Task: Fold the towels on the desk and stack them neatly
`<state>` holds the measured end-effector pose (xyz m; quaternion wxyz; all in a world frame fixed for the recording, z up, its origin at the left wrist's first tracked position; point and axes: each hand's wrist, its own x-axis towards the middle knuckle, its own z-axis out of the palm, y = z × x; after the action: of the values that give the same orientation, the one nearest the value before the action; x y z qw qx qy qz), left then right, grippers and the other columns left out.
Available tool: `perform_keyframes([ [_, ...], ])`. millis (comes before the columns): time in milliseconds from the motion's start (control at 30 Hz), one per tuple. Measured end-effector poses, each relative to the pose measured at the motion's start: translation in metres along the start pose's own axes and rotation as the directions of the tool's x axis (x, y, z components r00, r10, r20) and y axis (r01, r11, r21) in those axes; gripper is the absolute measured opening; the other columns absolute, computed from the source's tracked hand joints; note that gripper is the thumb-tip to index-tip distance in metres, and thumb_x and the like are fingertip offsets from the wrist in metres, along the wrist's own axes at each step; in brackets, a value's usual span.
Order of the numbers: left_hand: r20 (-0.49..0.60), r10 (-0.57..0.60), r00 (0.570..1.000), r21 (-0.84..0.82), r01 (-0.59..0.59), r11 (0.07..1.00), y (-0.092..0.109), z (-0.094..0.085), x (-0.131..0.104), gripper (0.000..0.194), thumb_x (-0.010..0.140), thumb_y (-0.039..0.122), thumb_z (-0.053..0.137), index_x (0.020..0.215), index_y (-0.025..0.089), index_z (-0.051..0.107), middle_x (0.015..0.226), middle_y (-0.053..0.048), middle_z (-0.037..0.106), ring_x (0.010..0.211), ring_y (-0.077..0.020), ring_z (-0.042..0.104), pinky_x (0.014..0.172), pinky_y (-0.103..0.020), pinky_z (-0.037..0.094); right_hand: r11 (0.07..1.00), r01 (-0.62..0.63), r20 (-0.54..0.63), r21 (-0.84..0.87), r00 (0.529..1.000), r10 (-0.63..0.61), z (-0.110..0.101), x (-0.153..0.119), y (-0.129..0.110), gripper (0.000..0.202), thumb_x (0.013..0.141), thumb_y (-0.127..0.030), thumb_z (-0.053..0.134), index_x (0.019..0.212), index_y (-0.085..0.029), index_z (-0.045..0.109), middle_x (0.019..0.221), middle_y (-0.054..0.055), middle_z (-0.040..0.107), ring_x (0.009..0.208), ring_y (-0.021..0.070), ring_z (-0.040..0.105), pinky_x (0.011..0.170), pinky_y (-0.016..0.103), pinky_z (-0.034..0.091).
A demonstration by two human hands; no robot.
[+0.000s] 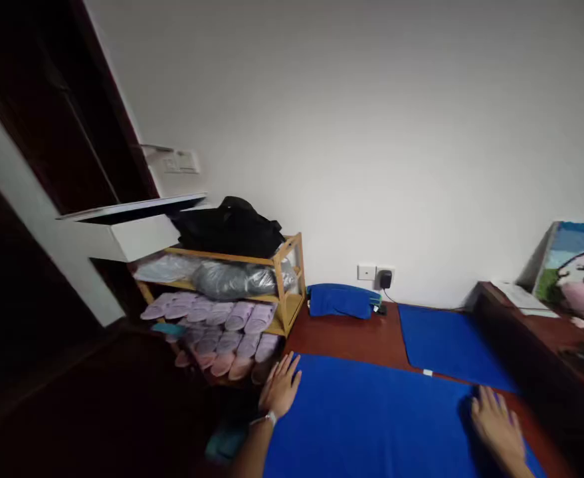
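Note:
A blue cloth [366, 418] lies spread over the reddish-brown tabletop [351, 342], with a small white tag on its far edge. My left hand [280, 386], a band on its wrist, rests at the cloth's far left corner with fingers stretched out. Over the right edge is my right hand [497, 421], its fingers also extended and slightly blurred. Neither hand holds anything. Behind lies a second flat blue cloth [454, 338], and a folded blue cloth [341, 301] sits near the wall.
At left, a wooden rack [284, 292] carries a black bag [226, 229], plastic-wrapped items and several slippers [232, 318]. A white box [145, 238] juts out beside it. A black charger [384, 279] is plugged into the wall. A picture [581, 265] leans at right.

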<state>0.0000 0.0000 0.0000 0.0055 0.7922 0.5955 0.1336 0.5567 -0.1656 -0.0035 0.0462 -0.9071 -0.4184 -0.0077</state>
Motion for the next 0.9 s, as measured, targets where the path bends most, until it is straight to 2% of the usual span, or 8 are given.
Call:
perform_keyframes([
  [100,-0.026,0.009,1.000,-0.012,-0.010,1.000,0.000,0.005,-0.001,0.053,0.104,0.042,0.038,0.155,0.028,0.044,0.165,-0.004,0.039,0.152,-0.0220,0.036,0.125,-0.045,0.029,0.928,0.360,-0.051,0.092,0.933,-0.357,-0.014,-0.045,-0.105,0.071,0.098,-0.040,0.016,0.155,-0.004,0.040,0.163,0.014,0.038,0.153,0.0323,0.029,0.125,0.052,0.022],
  [233,-0.037,0.021,0.999,-0.024,-0.022,0.999,-0.003,0.008,0.000,0.053,0.104,0.042,0.037,0.155,0.027,0.043,0.165,-0.004,0.039,0.151,-0.0212,0.036,0.125,-0.044,0.028,0.694,0.655,0.034,0.300,0.720,-0.694,-0.030,-0.107,-0.232,0.068,0.102,-0.050,0.019,0.160,-0.017,0.033,0.166,0.003,0.031,0.156,0.0231,0.023,0.129,0.044,0.017],
  [333,-0.032,0.017,0.999,-0.026,-0.018,1.000,-0.005,0.007,0.001,0.053,0.104,0.042,0.036,0.155,0.027,0.044,0.164,-0.004,0.040,0.151,-0.0204,0.037,0.125,-0.044,0.027,0.659,0.656,0.114,0.368,0.672,-0.732,-0.036,-0.131,-0.288,0.068,0.103,-0.050,0.018,0.161,-0.017,0.028,0.168,0.002,0.026,0.157,0.0221,0.017,0.129,0.044,0.013],
  [400,-0.026,0.013,1.000,-0.024,-0.013,1.000,-0.006,0.006,0.002,0.054,0.104,0.043,0.035,0.155,0.026,0.044,0.164,-0.004,0.040,0.151,-0.0198,0.037,0.126,-0.043,0.027,0.666,0.647,0.143,0.372,0.669,-0.729,-0.036,-0.130,-0.295,0.068,0.103,-0.049,0.019,0.161,-0.016,0.026,0.168,0.002,0.023,0.157,0.0218,0.016,0.130,0.045,0.011],
  [533,-0.012,0.014,1.000,-0.022,-0.015,1.000,-0.005,0.003,0.004,0.055,0.104,0.044,0.035,0.155,0.025,0.044,0.164,-0.005,0.040,0.151,-0.0199,0.037,0.126,-0.043,0.027,0.740,0.593,0.127,0.318,0.747,-0.653,-0.023,-0.097,-0.242,0.069,0.102,-0.051,0.020,0.161,-0.016,0.026,0.168,0.002,0.023,0.157,0.0210,0.016,0.129,0.045,0.011],
  [733,-0.016,0.011,1.000,0.000,-0.011,1.000,-0.006,0.006,0.007,0.055,0.103,0.044,0.035,0.154,0.026,0.046,0.163,-0.004,0.042,0.151,-0.0205,0.038,0.125,-0.042,0.029,0.933,0.335,0.122,0.133,0.928,-0.351,0.012,-0.017,-0.061,0.075,0.099,-0.055,0.016,0.162,-0.017,0.024,0.169,0.003,0.024,0.157,0.0241,0.017,0.128,0.047,0.017],
  [833,-0.024,0.016,1.000,0.014,-0.016,1.000,-0.009,0.009,0.009,0.055,0.103,0.044,0.034,0.154,0.026,0.045,0.163,-0.004,0.042,0.150,-0.0201,0.038,0.124,-0.042,0.029,0.976,0.209,0.104,0.052,0.971,-0.214,0.028,0.015,0.021,0.077,0.096,-0.055,0.015,0.163,-0.016,0.024,0.169,0.003,0.025,0.157,0.0260,0.018,0.127,0.048,0.018],
  [900,-0.032,0.020,0.999,0.025,-0.019,0.999,-0.011,0.012,0.010,0.055,0.103,0.044,0.033,0.154,0.026,0.045,0.163,-0.004,0.043,0.150,-0.0200,0.039,0.124,-0.042,0.030,0.986,0.165,0.094,0.034,0.981,-0.168,0.035,0.027,0.054,0.078,0.095,-0.055,0.015,0.163,-0.016,0.023,0.169,0.003,0.025,0.156,0.0255,0.019,0.127,0.047,0.018],
])
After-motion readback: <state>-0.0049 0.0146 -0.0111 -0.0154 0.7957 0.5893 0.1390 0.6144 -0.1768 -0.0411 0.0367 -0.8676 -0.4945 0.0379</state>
